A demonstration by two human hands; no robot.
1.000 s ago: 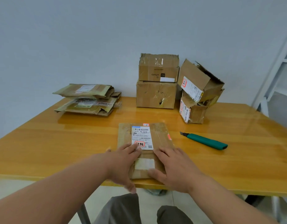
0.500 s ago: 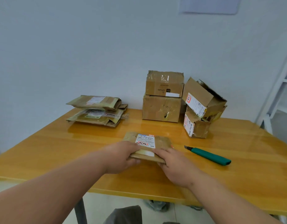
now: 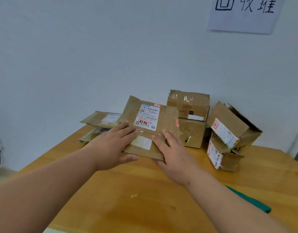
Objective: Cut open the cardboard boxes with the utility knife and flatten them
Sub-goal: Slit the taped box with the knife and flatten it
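Note:
A flattened cardboard box (image 3: 166, 118) with a white shipping label is held up off the wooden table (image 3: 145, 199), tilted toward me. My left hand (image 3: 114, 145) holds its left near edge, fingers on top and thumb underneath. My right hand (image 3: 171, 153) holds its right near edge the same way. The green utility knife (image 3: 255, 203) lies on the table at the right, partly hidden behind my right forearm.
A stack of flattened boxes (image 3: 101, 120) lies at the back left, partly hidden by the held box. Two stacked boxes (image 3: 190, 118) and two opened, crumpled boxes (image 3: 229, 137) stand at the back right. A paper sign (image 3: 244, 14) hangs on the wall.
Both hands took hold of the flattened box that lay on the table and lifted it up and away from me, toward the back. The head view rose; the knife stayed put.

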